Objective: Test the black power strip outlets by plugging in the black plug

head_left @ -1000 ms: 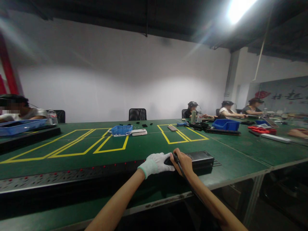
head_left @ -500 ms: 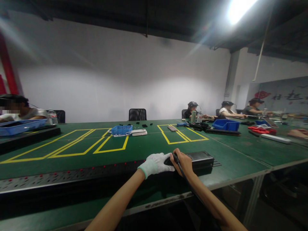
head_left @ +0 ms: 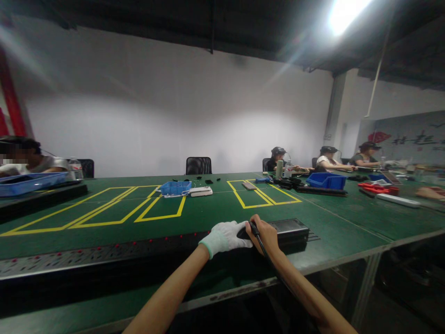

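Note:
My left hand (head_left: 225, 235), in a white knit glove with a pale green cuff, is closed over the right part of a long black metal bar (head_left: 104, 253) with slots and red dots. A dark rounded part (head_left: 244, 233) shows between its fingers and my other hand; what the glove grips is mostly hidden. My bare right hand (head_left: 266, 235) is closed on a thick black cable (head_left: 261, 246), which runs down over the table's front edge. Just right of it lies a black box-shaped piece (head_left: 290, 228), with thin prongs or wires (head_left: 314, 236) sticking out of its end.
Yellow tape outlines mark the green table (head_left: 208, 215). Beyond stand a small blue bin (head_left: 176, 188), a white device (head_left: 200, 191) and a phone-like slab (head_left: 248, 186). At right are a blue bin (head_left: 326, 181) and red parts (head_left: 378, 189). Several co-workers sit around the table.

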The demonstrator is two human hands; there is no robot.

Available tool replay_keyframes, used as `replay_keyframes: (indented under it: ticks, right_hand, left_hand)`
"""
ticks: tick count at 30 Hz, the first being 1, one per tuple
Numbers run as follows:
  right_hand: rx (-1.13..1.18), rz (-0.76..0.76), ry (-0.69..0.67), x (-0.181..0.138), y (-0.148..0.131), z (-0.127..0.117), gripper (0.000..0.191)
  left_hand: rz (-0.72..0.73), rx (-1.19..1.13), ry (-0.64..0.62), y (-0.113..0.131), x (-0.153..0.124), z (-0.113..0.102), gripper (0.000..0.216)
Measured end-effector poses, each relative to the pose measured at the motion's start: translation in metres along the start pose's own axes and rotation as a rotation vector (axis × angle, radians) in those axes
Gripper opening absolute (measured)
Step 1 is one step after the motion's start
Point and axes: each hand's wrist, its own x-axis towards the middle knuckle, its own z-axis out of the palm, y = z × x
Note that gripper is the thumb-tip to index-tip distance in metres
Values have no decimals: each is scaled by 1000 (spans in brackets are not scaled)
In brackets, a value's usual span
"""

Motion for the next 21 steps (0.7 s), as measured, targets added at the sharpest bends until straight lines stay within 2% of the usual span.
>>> replay_keyframes:
  ticks: [21]
  right_hand:
    - [5, 7, -12, -1, 0, -1, 29]
  left_hand:
    - [-4, 31, -5, 1, -1, 0, 77]
